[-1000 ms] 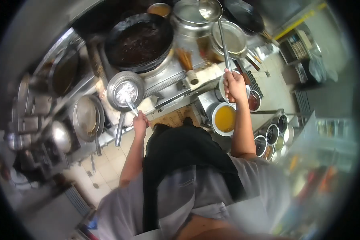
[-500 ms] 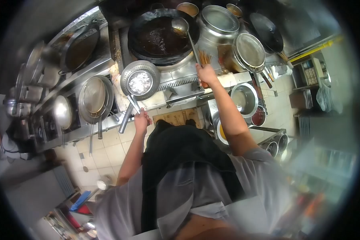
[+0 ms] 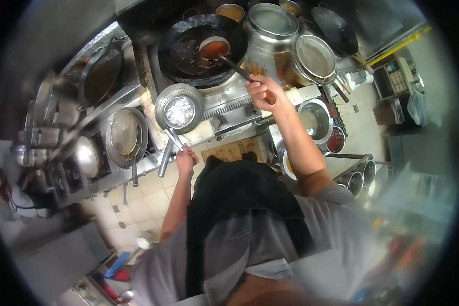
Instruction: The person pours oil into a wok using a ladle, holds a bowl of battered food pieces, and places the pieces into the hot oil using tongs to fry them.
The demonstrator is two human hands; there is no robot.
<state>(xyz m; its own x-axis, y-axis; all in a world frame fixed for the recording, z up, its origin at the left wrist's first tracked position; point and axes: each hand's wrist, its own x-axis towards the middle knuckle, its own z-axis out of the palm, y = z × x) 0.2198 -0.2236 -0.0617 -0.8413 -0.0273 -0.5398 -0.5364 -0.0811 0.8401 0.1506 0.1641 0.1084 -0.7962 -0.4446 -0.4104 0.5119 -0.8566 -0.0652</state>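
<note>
My right hand (image 3: pixel 264 93) is closed around the handle of a ladle (image 3: pixel 214 49), whose bowl of reddish-brown liquid is over the large black wok (image 3: pixel 171 69). Dark, oily liquid lies in the wok. At the front edge of the stove, my left hand (image 3: pixel 187 159) grips the slim metal handle of a perforated strainer (image 3: pixel 164 104). Something pale and shiny shows in the strainer's middle; I cannot make it out. A thicker hollow handle (image 3: pixel 165 162) sticks out beside the slim one. A bamboo brush (image 3: pixel 257 68) stands just behind my right hand.
On the left are a pan with a mesh skimmer (image 3: pixel 124 131) and a wok lid-like metal bowl (image 3: pixel 87 155). Behind and right stand a steel pot (image 3: pixel 273 21) and a sieve on a pot (image 3: pixel 315 55). A metal bowl (image 3: pixel 316 120) sits near my right forearm.
The ladle has turned and shifted left over the wok; its bowl now holds visible reddish liquid. My right hand's grip has rotated. My left hand stays on the strainer handle.
</note>
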